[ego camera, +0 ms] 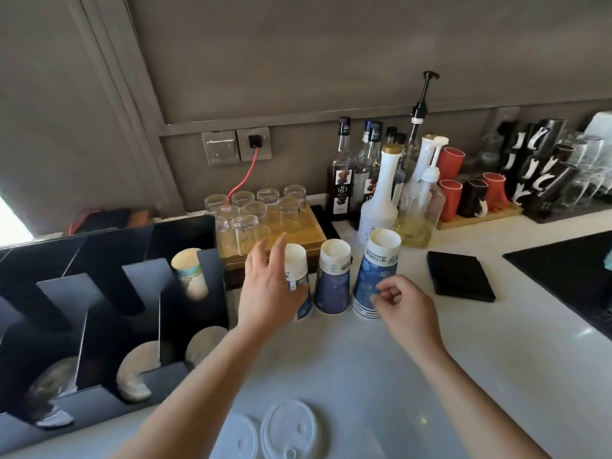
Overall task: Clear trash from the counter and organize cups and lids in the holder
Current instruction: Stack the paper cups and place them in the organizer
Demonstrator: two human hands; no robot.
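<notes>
Three stacks of blue paper cups stand upside down on the white counter: a left stack (298, 270), a middle stack (332, 279) and a right stack (377, 273). My left hand (270, 289) reaches over the left stack with fingers spread, its thumb against the cup wall. My right hand (402, 304) has its fingers curled and touches the lower rim of the right stack. A black cup and lid holder (109, 326) stands at the left, with one cup (192, 273) lying in an upper slot and lids in the lower slots. Clear plastic lids (288, 429) lie at the near counter edge.
A wooden tray with several upturned glasses (258, 210) stands behind the cups. Syrup bottles and pump bottles (384, 183) crowd the back. A black square mat (460, 276) lies to the right, and red and black cups (473, 193) line the back right.
</notes>
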